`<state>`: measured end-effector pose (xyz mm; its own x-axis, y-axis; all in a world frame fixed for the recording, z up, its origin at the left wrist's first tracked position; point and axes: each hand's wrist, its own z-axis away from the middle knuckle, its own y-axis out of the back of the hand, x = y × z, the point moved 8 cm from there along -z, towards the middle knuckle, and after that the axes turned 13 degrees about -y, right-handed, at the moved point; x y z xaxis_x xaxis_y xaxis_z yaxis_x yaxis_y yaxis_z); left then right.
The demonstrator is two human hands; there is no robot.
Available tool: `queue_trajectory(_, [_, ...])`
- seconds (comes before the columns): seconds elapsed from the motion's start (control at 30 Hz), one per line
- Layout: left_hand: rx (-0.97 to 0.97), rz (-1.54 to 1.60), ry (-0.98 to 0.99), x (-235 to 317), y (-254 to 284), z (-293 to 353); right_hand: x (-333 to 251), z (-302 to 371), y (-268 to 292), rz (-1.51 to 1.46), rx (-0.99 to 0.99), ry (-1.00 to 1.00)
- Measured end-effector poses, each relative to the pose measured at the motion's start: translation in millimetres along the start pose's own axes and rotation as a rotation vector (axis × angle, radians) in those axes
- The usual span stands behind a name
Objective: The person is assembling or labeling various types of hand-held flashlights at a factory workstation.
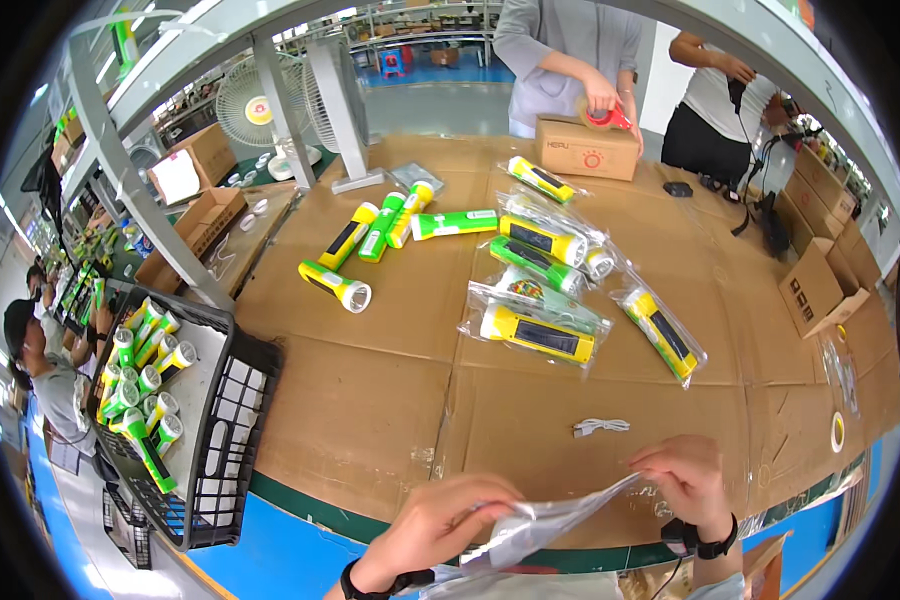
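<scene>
Over the near edge of the cardboard-covered table (pixel 350 400), a clear plastic bag (pixel 545 530) is stretched between my two hands. My left hand (pixel 440 525) pinches its left end, and my right hand (pixel 688 478) pinches the far right corner. Just beyond them lies a small coiled white cable (pixel 601 427). Farther off, a yellow flashlight with a dark panel (pixel 538 332) rests in a clear bag, and another bagged flashlight (pixel 660 333) lies to its right. Unbagged green and yellow flashlights, such as one with its lens facing me (pixel 335 286), are grouped at the left centre.
A black crate (pixel 225 430) full of flashlights stands at the left edge. Across the table, a person's hand (pixel 602 92) holds a red tape dispenser (pixel 607 118) on a closed carton (pixel 587 150). An open carton (pixel 820 290) and a tape roll (pixel 837 432) are on the right.
</scene>
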<state>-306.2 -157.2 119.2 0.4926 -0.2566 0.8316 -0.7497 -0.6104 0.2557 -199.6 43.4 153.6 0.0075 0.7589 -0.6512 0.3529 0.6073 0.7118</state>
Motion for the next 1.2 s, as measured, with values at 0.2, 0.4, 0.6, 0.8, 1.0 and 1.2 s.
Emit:
queue_trajectory(0.2, [0.074, 0.268, 0.226, -10.3, 3.0, 25.2, -21.6, -13.1, -3.4, 0.089, 0.097, 0.014])
queue_trajectory(0.4, [0.191, -0.006, 0.169, -5.2, 27.6, 32.8, -89.6, -9.6, -53.3, 0.415, 0.054, 0.322])
queue_trajectory(0.6, [0.256, -0.223, 0.089, 5.8, 45.7, 44.6, -109.3, -40.0, -96.0, 0.654, -0.172, 0.448])
queue_trajectory(0.8, [-0.067, -0.339, 0.044, 12.0, 69.7, 88.1, -57.4, -89.2, -117.0, 0.311, -0.839, 0.168])
queue_trajectory(1.0, [0.577, -0.353, 0.025, 65.2, 127.2, 161.9, -81.4, -248.7, -216.9, -0.675, -0.638, -0.016])
queue_trajectory(1.2, [0.675, -0.647, 0.153, 98.6, 122.8, 168.2, -93.8, -324.0, -322.9, 0.382, -0.032, 0.227])
